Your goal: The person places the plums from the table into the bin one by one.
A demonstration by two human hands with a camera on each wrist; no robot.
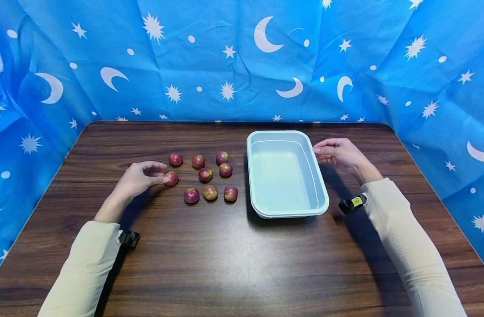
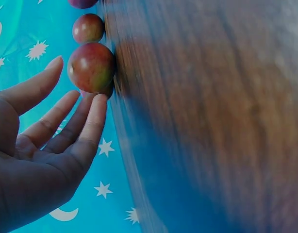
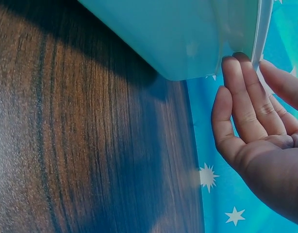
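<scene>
In the head view, my left hand (image 1: 140, 178) reaches to a red plum (image 1: 171, 178) at the left end of a loose group. The left wrist view shows its thumb standing off from the nearest plum (image 2: 91, 67), with extended fingertips just at the fruit's underside. A pale blue-white rectangular plastic basin (image 1: 254, 193) stands right of the fruit, with a bare inside. My right hand (image 1: 341, 155) is at the basin's right rim. Seen from the right wrist, its fingertips (image 3: 231, 65) are under the rim and the thumb lies against the rim's outer edge, pinching it.
Several other red and yellow-green plums (image 1: 205, 174) lie spread between my left hand and the basin. Everything stands on a dark wood-grain table (image 1: 210, 259). A blue cloth (image 1: 210, 61) with moons and stars hangs behind and along both sides.
</scene>
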